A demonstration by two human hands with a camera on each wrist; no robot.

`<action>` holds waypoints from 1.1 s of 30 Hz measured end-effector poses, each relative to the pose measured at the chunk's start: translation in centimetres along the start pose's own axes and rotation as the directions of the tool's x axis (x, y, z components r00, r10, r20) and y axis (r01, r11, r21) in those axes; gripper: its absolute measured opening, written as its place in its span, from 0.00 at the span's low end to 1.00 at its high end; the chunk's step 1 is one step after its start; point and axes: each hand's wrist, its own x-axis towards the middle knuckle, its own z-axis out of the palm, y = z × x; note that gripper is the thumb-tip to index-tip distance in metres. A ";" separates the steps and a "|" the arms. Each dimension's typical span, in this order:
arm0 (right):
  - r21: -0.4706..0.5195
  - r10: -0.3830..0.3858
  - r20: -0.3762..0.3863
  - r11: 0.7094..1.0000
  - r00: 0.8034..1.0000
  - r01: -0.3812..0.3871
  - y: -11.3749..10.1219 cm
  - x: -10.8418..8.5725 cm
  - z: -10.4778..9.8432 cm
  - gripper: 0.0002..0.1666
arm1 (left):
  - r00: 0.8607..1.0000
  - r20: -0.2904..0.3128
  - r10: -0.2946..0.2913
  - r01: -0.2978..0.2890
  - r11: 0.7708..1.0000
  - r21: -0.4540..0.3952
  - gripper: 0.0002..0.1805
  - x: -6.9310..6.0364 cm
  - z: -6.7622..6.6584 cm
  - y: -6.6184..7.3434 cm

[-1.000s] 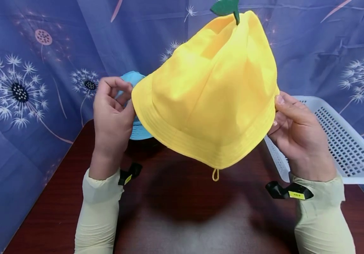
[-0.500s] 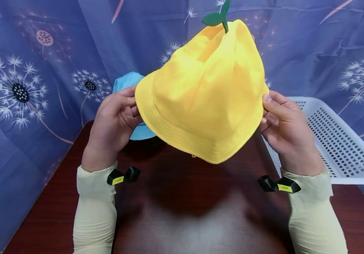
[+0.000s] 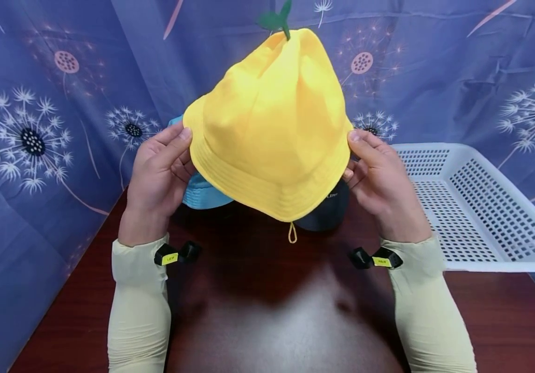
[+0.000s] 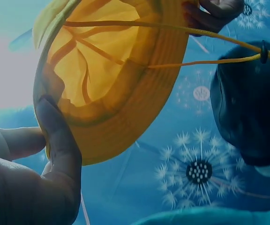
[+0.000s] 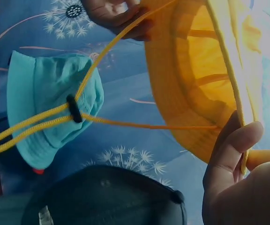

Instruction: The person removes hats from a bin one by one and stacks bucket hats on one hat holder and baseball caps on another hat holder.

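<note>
A yellow bucket hat with a green leaf sprout on its crown is held up in the air between both hands. My left hand pinches the brim at its left edge, thumb in front. At the opposite edge my right hand pinches the brim the same way. From the hat's underside hangs a yellow chin cord with a black toggle, seen in both wrist views. The inside of the crown shows in the left wrist view, its folds lit from behind.
A light blue bucket hat stands behind the left hand, partly hidden. Behind the yellow brim is a black cap. A white perforated basket stands on the right of the dark wooden table. A blue dandelion-print cloth hangs at the back.
The yellow hat has moved left, and the right hand with it. The left hand, loosely at the brim before, now pinches it. The black cap has come into view behind.
</note>
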 end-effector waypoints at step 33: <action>0.083 -0.042 -0.014 0.996 0.999 0.043 6.9 4.2 5.8 0.07 | 0.952 -0.267 0.151 -0.191 0.973 -0.128 0.17 3.3 -5.4 0.9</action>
